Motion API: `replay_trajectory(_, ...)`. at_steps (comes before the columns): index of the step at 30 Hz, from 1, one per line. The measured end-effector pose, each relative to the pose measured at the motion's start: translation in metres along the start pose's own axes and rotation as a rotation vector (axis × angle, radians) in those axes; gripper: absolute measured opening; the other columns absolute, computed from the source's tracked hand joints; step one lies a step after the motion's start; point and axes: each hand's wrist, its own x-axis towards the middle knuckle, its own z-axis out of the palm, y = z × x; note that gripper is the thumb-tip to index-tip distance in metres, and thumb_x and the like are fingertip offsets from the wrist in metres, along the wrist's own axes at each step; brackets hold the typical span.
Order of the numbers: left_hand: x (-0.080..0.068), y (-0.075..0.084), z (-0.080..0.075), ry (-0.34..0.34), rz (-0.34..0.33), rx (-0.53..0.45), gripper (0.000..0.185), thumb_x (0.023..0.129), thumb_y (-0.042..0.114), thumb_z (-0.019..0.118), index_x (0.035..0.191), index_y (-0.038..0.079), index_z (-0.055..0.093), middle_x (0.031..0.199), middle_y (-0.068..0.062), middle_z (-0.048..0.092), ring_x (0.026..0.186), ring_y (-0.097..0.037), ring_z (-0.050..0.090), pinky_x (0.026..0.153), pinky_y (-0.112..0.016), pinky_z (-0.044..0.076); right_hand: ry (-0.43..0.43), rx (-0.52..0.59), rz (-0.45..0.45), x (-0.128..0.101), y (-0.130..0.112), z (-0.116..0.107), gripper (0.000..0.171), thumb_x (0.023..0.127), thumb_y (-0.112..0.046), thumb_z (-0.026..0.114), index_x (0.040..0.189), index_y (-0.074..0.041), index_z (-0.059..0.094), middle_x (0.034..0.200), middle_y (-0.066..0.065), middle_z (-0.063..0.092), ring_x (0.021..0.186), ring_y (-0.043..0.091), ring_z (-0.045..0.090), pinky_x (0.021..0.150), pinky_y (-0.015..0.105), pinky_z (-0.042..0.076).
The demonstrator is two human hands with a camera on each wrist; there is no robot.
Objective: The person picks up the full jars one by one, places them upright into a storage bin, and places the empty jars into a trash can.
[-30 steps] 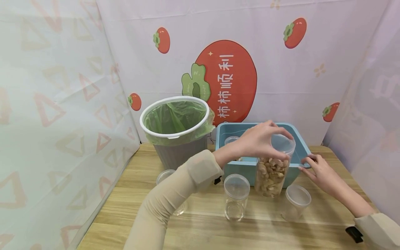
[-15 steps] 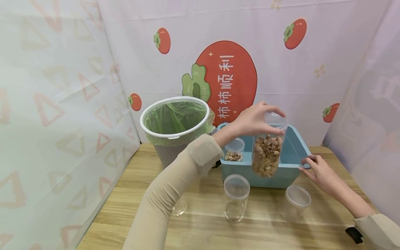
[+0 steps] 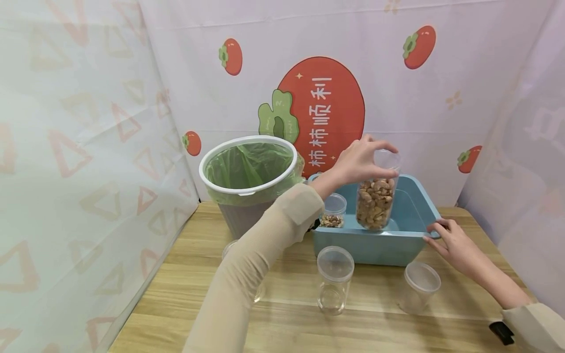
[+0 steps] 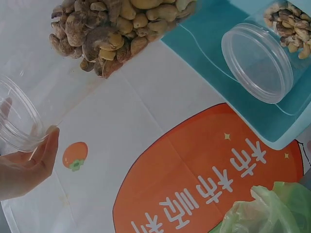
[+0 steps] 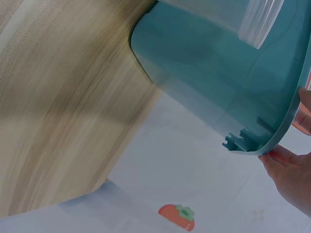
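Observation:
My left hand [image 3: 359, 162] grips a clear plastic jar [image 3: 376, 203] of cashews near its top, thumb and fingers spread around the lid. The jar hangs nearly upright over the blue bin [image 3: 366, 249], its base just behind the bin's front rim. Cashews [image 4: 112, 34] fill its lower part in the left wrist view. With thumb and fingers, my right hand [image 3: 454, 247] pinches the bin's rim at the right front corner. Inside the bin at the left stands a smaller lidded jar [image 3: 333, 211] of mixed nuts, also visible in the left wrist view.
A grey waste bin [image 3: 238, 215] with a green bag liner stands left of the blue bin. In front, on the wooden table [image 3: 291, 328], are a lidded jar [image 3: 334, 279] and a shorter one [image 3: 417, 289]. Another jar [image 3: 257, 293] is mostly hidden by my left sleeve.
My left hand has lifted the cashew jar from in front of the blue bin, up and away from me, to over its inside. My right hand stays at the corner.

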Motion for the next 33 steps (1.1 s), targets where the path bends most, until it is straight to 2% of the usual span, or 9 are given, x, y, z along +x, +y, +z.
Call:
replay_trajectory(7, 0.004, -0.013, 0.020, 0.015, -0.037, 0.049, 0.047, 0.075, 0.043, 0.065, 0.118, 0.028, 0.055, 0.117, -0.001, 0.046, 0.095, -0.010, 0.042, 0.064, -0.016, 0.038, 0.006, -0.004, 0.001, 0.000, 0.001, 0.001, 0.015, 0.081, -0.010, 0.062, 0.089, -0.006, 0.050, 0.099, 0.029, 0.043, 0.083, 0.042, 0.045, 0.060, 0.051, 0.038)
replay_trajectory(14, 0.004, -0.026, 0.040, -0.015, -0.069, 0.048, 0.047, 0.075, 0.045, 0.065, 0.117, 0.029, 0.055, 0.116, 0.000, 0.046, 0.094, -0.010, 0.043, 0.065, -0.018, 0.038, 0.022, 0.002, -0.004, 0.000, 0.001, 0.001, 0.016, 0.081, -0.009, 0.063, 0.089, -0.006, 0.050, 0.098, 0.028, 0.044, 0.084, 0.041, 0.044, 0.059, 0.050, 0.037)
replay_trajectory(22, 0.002, -0.039, 0.061, -0.046, -0.054, 0.016, 0.047, 0.074, 0.042, 0.067, 0.117, 0.025, 0.056, 0.113, 0.000, 0.047, 0.096, -0.009, 0.041, 0.072, -0.019, 0.037, 0.014, 0.007, -0.002, -0.001, 0.001, 0.001, 0.016, 0.080, -0.007, 0.063, 0.089, -0.006, 0.050, 0.100, 0.030, 0.043, 0.085, 0.042, 0.044, 0.061, 0.051, 0.037)
replay_trajectory(29, -0.001, -0.046, 0.077, -0.088, -0.087, 0.010, 0.047, 0.073, 0.041, 0.068, 0.116, 0.025, 0.057, 0.115, -0.001, 0.046, 0.097, -0.012, 0.040, 0.069, -0.021, 0.039, 0.040, -0.001, -0.021, 0.000, 0.001, 0.001, 0.018, 0.078, -0.006, 0.065, 0.089, -0.005, 0.050, 0.098, 0.028, 0.044, 0.083, 0.041, 0.045, 0.060, 0.049, 0.037)
replay_trajectory(33, -0.003, -0.050, 0.085, -0.119, -0.096, 0.032, 0.047, 0.074, 0.042, 0.068, 0.117, 0.026, 0.057, 0.119, 0.000, 0.045, 0.102, -0.012, 0.040, 0.076, -0.024, 0.040, 0.049, -0.004, -0.036, 0.000, 0.002, 0.003, 0.019, 0.077, -0.006, 0.065, 0.089, -0.006, 0.050, 0.097, 0.027, 0.044, 0.082, 0.039, 0.045, 0.059, 0.047, 0.037)
